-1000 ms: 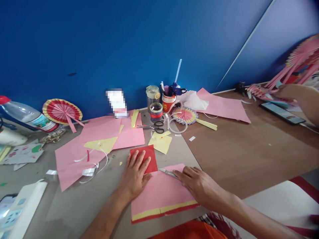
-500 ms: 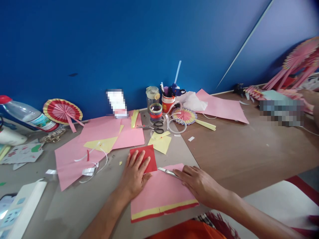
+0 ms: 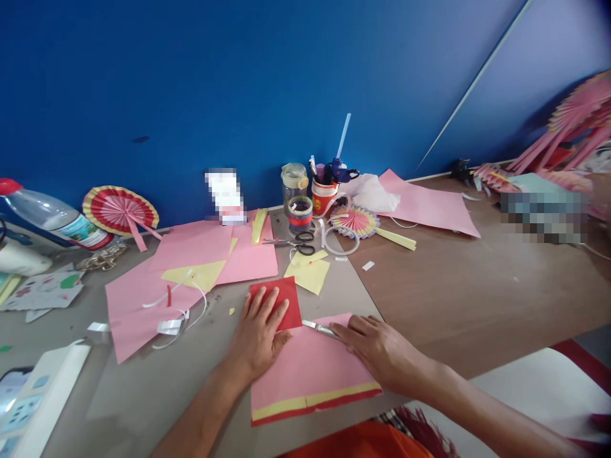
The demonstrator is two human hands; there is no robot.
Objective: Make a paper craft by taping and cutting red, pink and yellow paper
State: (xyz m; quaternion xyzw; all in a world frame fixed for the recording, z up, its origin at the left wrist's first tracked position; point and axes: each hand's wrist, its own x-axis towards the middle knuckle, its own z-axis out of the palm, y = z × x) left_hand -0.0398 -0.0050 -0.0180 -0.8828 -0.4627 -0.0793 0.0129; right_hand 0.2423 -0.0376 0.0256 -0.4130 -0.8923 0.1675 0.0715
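Note:
My left hand [image 3: 261,331] lies flat with its fingers spread, pressing on a red square of paper [image 3: 287,294] and the upper left of a pink paper sheet [image 3: 305,369]. Along the sheet's near edge run a yellow strip [image 3: 281,406] and a red strip [image 3: 344,399]. My right hand [image 3: 377,346] is closed around a craft knife [image 3: 321,327]. The blade points left, its tip close to the lower right corner of the red paper. Part of the knife's handle is hidden in my fingers.
Scissors [image 3: 300,244], a yellow paper piece [image 3: 308,270] and tape rolls [image 3: 300,215] lie beyond my hands. A cup of pens [image 3: 324,196] stands by the wall. Pink sheets [image 3: 138,305] spread to the left. A folded paper fan [image 3: 354,221] rests further back.
Both hands and the knife hold almost the same place. The view has shifted slightly. At the far right, another person's hand has mostly drawn out of view.

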